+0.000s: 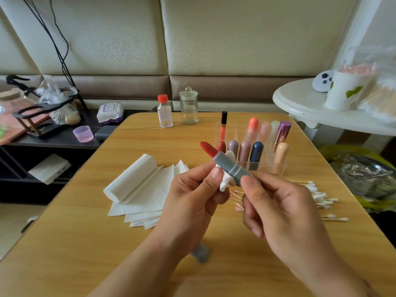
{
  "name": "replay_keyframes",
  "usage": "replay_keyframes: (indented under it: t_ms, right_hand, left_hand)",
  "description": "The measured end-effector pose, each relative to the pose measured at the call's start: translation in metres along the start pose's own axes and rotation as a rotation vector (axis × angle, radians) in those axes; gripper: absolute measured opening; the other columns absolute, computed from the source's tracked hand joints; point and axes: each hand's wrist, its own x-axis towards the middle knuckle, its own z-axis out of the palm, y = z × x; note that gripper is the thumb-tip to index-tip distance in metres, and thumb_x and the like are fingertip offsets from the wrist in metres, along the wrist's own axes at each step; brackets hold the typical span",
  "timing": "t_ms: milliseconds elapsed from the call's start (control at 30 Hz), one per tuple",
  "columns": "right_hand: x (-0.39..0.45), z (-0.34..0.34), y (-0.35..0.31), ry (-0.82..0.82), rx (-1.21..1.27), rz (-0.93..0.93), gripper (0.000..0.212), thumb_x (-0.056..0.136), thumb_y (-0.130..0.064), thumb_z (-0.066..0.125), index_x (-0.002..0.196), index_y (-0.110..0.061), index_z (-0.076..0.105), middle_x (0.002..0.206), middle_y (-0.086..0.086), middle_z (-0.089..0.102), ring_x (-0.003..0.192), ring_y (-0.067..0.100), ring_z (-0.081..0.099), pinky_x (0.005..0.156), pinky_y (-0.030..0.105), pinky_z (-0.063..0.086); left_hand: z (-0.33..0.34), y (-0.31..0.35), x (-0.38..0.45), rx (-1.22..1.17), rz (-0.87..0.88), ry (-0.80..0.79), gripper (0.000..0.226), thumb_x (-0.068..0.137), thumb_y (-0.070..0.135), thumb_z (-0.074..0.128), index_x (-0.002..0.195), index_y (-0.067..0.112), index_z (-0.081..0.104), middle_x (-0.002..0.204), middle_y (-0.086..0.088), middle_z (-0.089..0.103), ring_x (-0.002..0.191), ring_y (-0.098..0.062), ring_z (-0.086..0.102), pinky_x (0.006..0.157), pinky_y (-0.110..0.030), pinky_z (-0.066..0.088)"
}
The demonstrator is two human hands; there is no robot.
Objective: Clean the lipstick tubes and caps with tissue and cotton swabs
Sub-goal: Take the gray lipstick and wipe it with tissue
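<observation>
At frame centre, the grey lipstick tube (232,169) runs diagonally, its red bullet (209,149) aimed upper left. The right hand (285,211) pinches its lower end, while the left hand (192,194) pinches a crumpled tissue wad (226,181) against its barrel. A grey cap (200,252) lies blurred on the wooden table (85,243), partly hidden beneath the left wrist.

The right hand (276,206) held a grey lipstick tube (232,168) with its red stick wound out, tilted up to the left. The left hand (192,194) pressed a wad of tissue (226,182) against the tube's side. A grey cap (200,252) lay on the wooden table (85,243) beneath the wrists, with folded tissues (145,189) to the left and cotton swabs (319,196) to the right.
</observation>
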Motion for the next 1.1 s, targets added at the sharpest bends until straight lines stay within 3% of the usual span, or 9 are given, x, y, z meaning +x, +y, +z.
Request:
replay_keyframes:
  t_ms: [233,333,400,500,600,700,767,900,1100]
  right_hand:
    - [-0.002,-0.007,0.015,0.208,-0.443,-0.311,0.017,0.091,-0.046,0.063,0.104,-0.056,0.066,0.057,0.001,0.061,0.047,0.018,0.057,0.046,0.039,0.049]
    - [0.001,-0.010,0.019,0.304,-0.622,-0.421,0.028,0.087,-0.035,0.073,0.115,-0.028,0.073,0.071,-0.006,0.070,0.053,0.012,0.060,0.051,0.031,0.053]
    - [0.003,-0.012,0.021,0.373,-0.754,-0.498,0.031,0.087,-0.025,0.079,0.113,-0.009,0.076,0.076,-0.004,0.070,0.054,0.003,0.054,0.058,0.013,0.049]
    - [0.005,-0.013,0.023,0.424,-0.852,-0.590,0.034,0.082,-0.017,0.078,0.110,0.000,0.075,0.077,0.001,0.070,0.063,0.001,0.052,0.064,0.001,0.042]
    - [0.005,-0.012,0.020,0.438,-0.773,-0.537,0.030,0.085,-0.022,0.077,0.111,-0.007,0.074,0.075,-0.002,0.072,0.053,0.002,0.057,0.058,0.007,0.049]
    - [0.004,-0.009,0.012,0.381,-0.230,-0.282,0.008,0.092,-0.029,0.070,0.095,-0.028,0.077,0.061,0.004,0.066,0.041,0.016,0.053,0.042,0.022,0.045]
    - [0.004,-0.005,0.007,0.255,0.098,-0.077,0.019,0.091,-0.031,0.066,0.079,-0.021,0.076,0.062,0.011,0.063,0.039,0.022,0.046,0.040,0.022,0.039]
    - [0.005,0.006,0.010,0.085,0.135,0.026,0.031,0.090,-0.036,0.061,0.076,-0.010,0.070,0.059,0.012,0.056,0.043,0.023,0.043,0.044,0.021,0.037]
    - [0.006,0.010,0.009,0.074,0.065,0.023,0.024,0.087,-0.038,0.064,0.086,-0.017,0.076,0.055,0.004,0.055,0.045,0.019,0.046,0.043,0.021,0.037]
  left_hand:
    - [0.002,0.001,0.000,-0.039,-0.028,0.052,0.018,0.086,0.025,0.061,0.082,0.015,0.076,0.068,0.004,0.056,0.056,-0.006,0.042,0.061,-0.019,0.038]
    - [0.001,0.000,0.001,-0.063,-0.017,0.030,0.016,0.085,0.028,0.066,0.084,0.014,0.075,0.071,0.002,0.056,0.056,-0.006,0.042,0.061,-0.019,0.038]
    - [0.000,-0.001,0.002,-0.064,-0.026,0.034,0.017,0.084,0.027,0.067,0.084,0.012,0.075,0.072,0.000,0.057,0.056,-0.006,0.042,0.060,-0.019,0.038]
    - [0.000,-0.002,0.001,-0.036,-0.039,0.025,0.018,0.085,0.026,0.065,0.085,0.012,0.075,0.070,0.001,0.056,0.055,-0.006,0.042,0.061,-0.020,0.038]
    - [0.001,-0.002,0.001,-0.014,-0.055,0.022,0.018,0.083,0.027,0.069,0.091,0.012,0.076,0.070,0.001,0.059,0.055,-0.007,0.044,0.061,-0.020,0.039]
    - [0.002,-0.001,0.003,0.030,-0.061,0.069,0.021,0.085,0.022,0.071,0.102,0.011,0.075,0.072,0.000,0.061,0.059,-0.011,0.043,0.062,-0.022,0.037]
    - [0.002,-0.003,0.005,0.070,-0.064,0.109,0.029,0.087,0.023,0.065,0.110,0.007,0.072,0.075,-0.006,0.058,0.063,-0.018,0.042,0.067,-0.033,0.037]
    - [0.002,-0.007,0.002,0.095,-0.036,0.050,0.050,0.092,0.033,0.064,0.123,-0.004,0.057,0.079,-0.029,0.039,0.069,-0.055,0.031,0.067,-0.075,0.029]
    - [0.004,-0.007,0.002,0.201,-0.039,0.044,0.057,0.083,0.049,0.071,0.124,0.010,0.063,0.083,-0.017,0.050,0.070,-0.056,0.035,0.062,-0.069,0.036]
